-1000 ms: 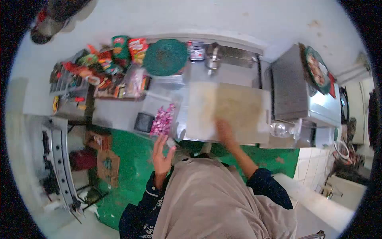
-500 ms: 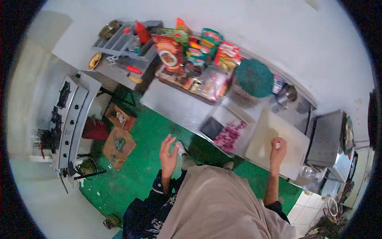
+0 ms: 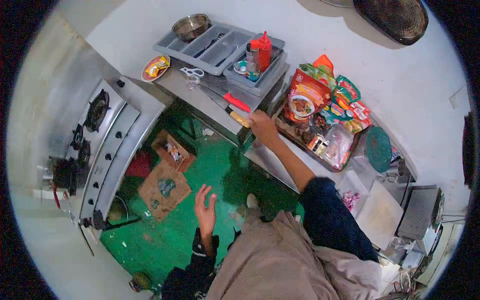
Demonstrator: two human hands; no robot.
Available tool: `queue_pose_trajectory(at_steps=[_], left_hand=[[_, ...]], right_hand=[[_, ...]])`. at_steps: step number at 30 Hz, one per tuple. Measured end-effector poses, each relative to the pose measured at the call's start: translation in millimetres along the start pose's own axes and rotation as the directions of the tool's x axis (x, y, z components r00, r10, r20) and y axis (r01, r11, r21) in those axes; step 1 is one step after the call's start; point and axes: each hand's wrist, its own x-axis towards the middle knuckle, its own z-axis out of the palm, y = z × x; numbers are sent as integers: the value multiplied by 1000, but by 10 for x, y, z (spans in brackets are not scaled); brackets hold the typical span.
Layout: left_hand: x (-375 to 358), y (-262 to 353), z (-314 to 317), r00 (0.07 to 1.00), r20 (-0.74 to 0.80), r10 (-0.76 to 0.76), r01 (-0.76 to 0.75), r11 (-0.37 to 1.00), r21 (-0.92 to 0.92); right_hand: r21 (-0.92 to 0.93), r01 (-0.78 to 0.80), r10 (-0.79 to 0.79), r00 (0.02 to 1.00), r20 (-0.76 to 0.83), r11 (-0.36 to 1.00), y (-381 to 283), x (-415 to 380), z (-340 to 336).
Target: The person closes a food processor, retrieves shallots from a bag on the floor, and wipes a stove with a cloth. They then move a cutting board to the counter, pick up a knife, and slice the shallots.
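Observation:
My right hand [image 3: 263, 129] reaches far forward to the steel side table, its fingers closed at the end of a yellow-handled knife [image 3: 239, 118]. Right beside that handle lies a second knife with a red handle [image 3: 237, 102], its blade pointing toward white-handled scissors [image 3: 192, 73]. My left hand [image 3: 205, 212] hangs over the green floor with fingers apart, holding nothing. Chopped red onion [image 3: 350, 199] sits in a light tray near the white cutting board [image 3: 380, 215], behind my right arm.
A grey divided tray [image 3: 212, 46] carries a steel bowl [image 3: 191, 27]; a bin beside it holds a red squeeze bottle [image 3: 264, 47]. Food packets [image 3: 305, 97] crowd a tray on the counter. A gas stove [image 3: 107, 130] stands left. Flattened cardboard [image 3: 165, 190] lies on the floor.
My right hand has gone from above the cutting board leftward and forward to the yellow-handled knife. The view has turned left. My left hand stays open over the floor.

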Motion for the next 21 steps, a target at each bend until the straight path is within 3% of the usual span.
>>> queue_pose_trajectory(at_steps=[1, 4, 7, 10, 12, 14, 17, 18, 20, 21], left_hand=[[6, -25, -84, 999, -19, -35, 35, 999, -13], [-69, -417, -238, 992, -68, -102, 96, 991, -92], [-190, -685, -330, 982, -46, -183, 179, 980, -88], [-254, -897, -323, 982, -1, -189, 189, 979, -78], [-186, -902, -288, 985, 41, -165, 167, 984, -57], [-55, -771, -231, 984, 115, -137, 138, 990, 0], [166, -1147, 63, 982, 188, 5, 30, 982, -184], [216, -926, 123, 973, 229, 34, 4, 987, -164], [406, -203, 304, 950, 298, 92, -58, 991, -121], [446, -45, 492, 930, 337, 144, -100, 984, -145]], right_hand=[[-97, 53, -54, 998, -15, 994, 117, 241, 301], [-151, 6, 6, 997, 77, 988, 183, 703, 587], [-249, 60, -63, 998, -2, 967, 199, 733, 649], [-213, -116, 142, 983, 112, 970, 49, 703, 446], [-198, -205, 225, 971, 84, 959, -56, 503, 202], [-265, -287, 305, 952, 28, 921, -188, 86, -8], [-49, -449, 449, 893, 1, 892, -301, -989, -337], [22, -495, 495, 869, 17, 869, -359, -1394, -480], [109, -461, 471, 876, -101, 881, -437, -2241, -712], [147, -519, 538, 827, -164, 842, -559, -2621, -882]])
